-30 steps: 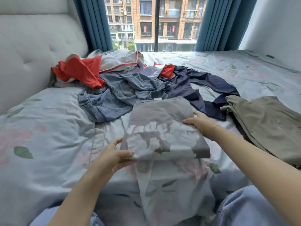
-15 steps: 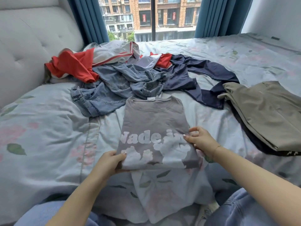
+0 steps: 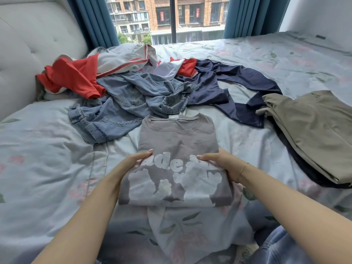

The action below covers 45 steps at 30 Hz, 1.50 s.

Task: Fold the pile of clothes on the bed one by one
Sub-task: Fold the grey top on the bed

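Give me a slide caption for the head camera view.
Both hands, left and right, grip a folded grey printed T-shirt on the floral bedspread.

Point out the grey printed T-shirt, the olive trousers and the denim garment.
grey printed T-shirt [image 3: 177, 138]: head view, plain chest area below collar.
olive trousers [image 3: 312, 128]: head view, middle of folded top face.
denim garment [image 3: 131, 96]: head view, crumpled middle.

1 head-worn view, forward and down over bed [image 3: 47, 168]

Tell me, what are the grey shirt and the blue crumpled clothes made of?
The grey shirt looks like soft, matte cotton knit, judging by its stitched ribbed collar; the white print looks puffy. The blue crumpled clothes look like faded denim, with thick seams and stiff folds.
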Available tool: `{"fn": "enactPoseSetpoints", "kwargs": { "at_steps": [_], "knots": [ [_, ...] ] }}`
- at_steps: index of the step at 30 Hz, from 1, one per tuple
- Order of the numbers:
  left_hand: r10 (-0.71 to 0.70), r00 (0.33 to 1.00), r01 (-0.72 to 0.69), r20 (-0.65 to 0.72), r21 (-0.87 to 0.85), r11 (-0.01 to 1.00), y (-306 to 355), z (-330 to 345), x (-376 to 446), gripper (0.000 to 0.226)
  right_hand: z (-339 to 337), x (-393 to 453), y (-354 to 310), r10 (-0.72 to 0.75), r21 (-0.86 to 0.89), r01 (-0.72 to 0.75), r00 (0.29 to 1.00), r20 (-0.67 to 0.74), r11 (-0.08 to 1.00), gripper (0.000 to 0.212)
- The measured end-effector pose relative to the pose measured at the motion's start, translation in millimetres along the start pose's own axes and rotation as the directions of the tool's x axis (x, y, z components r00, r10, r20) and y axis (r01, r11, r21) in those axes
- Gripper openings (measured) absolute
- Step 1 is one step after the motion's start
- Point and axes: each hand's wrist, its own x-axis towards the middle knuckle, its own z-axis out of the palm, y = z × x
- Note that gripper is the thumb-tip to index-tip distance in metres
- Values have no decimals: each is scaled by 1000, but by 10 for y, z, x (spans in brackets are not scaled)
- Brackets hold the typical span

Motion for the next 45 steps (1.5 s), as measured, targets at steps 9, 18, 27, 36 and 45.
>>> {"fn": "enactPoseSetpoints", "kwargs": {
  "at_steps": [9, 18, 27, 36, 45],
  "knots": [
    [200, 978, -198, -65, 38, 979, 83, 161, -414, 28, -213, -344, -580, -103, 96, 87, 978, 183, 992, 47],
    [522, 846, -525, 108, 4, 851, 805, 1715, -942, 49, -1431, -1214, -1555, -190, -8, 191, 980, 64, 982, 35],
    [589, 768, -569, 253, -155, 808, 653, 3724, -176, 55, -3402, -1681, -1916, -200, -245, 154, 964, -175, 957, 45],
    [328, 921, -362, 208, 152, 920, -623, 4166, 304, 97, -4255, -1371, -359, -49, -210, -56, 884, -464, 976, 51],
    [341, 917, -386, 207, 249, 888, -696, 4187, 21, 83, -4189, -1590, -170, -179, -411, -52, 845, -504, 910, 54]
  ]
}}
